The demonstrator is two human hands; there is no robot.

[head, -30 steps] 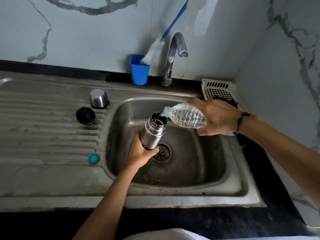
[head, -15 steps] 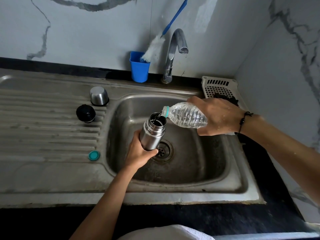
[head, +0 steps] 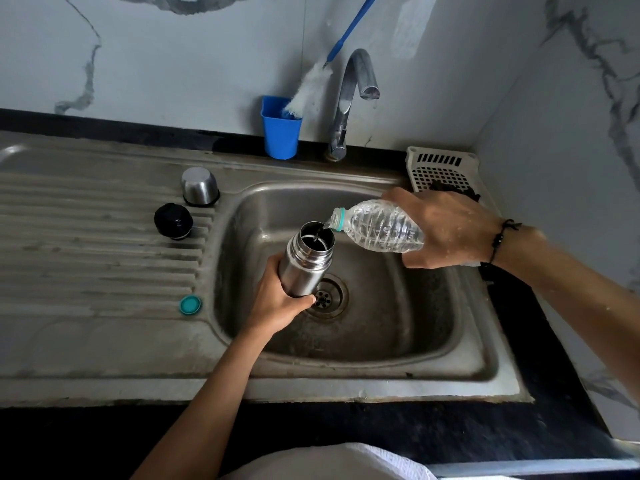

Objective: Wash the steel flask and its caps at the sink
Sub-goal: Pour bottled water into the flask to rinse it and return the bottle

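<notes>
My left hand grips the lower part of the open steel flask, held tilted over the sink basin near the drain. My right hand holds a clear plastic water bottle on its side, its mouth at the flask's rim, and water runs from it into the flask. The steel cup cap stands upside down on the draining board. The black inner stopper sits just in front of it.
A teal bottle cap lies on the draining board near the basin's edge. At the back stand a blue cup holding a white bottle brush and the tap. A white plastic basket sits at the back right corner.
Both hands keep their hold and water keeps running into the flask. The bottle and flask stay almost still; only the view has shifted slightly.
</notes>
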